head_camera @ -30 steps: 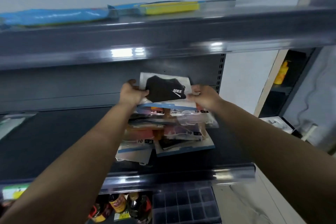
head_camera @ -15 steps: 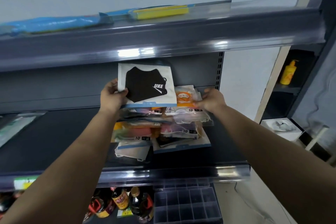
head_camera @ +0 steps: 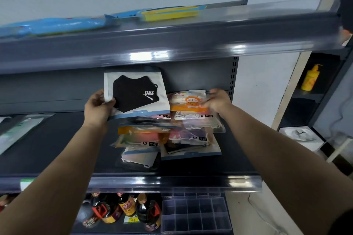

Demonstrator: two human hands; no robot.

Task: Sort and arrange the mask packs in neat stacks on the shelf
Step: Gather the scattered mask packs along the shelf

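Note:
A loose pile of mask packs (head_camera: 168, 139) lies on the dark middle shelf (head_camera: 47, 145). My left hand (head_camera: 98, 108) grips the left edge of a white pack holding a black mask (head_camera: 135, 94), raised above the pile's left side. My right hand (head_camera: 217, 101) pinches the right edge of an orange-and-white pack (head_camera: 188, 102) on top of the pile's right side. Lower packs show orange, pink and white masks, with two blue-edged white packs at the front.
A clear pack (head_camera: 17, 129) lies at the shelf's left end. Blue and yellow packets (head_camera: 118, 19) sit on the upper shelf. Dark bottles (head_camera: 122, 210) and a grey divided tray (head_camera: 194, 213) stand on the shelf below. A yellow pump bottle (head_camera: 310, 78) is at right.
My left hand has lifted the black mask pack off the pile and carried it left. My right hand let go of it and now holds the orange pack that it uncovered.

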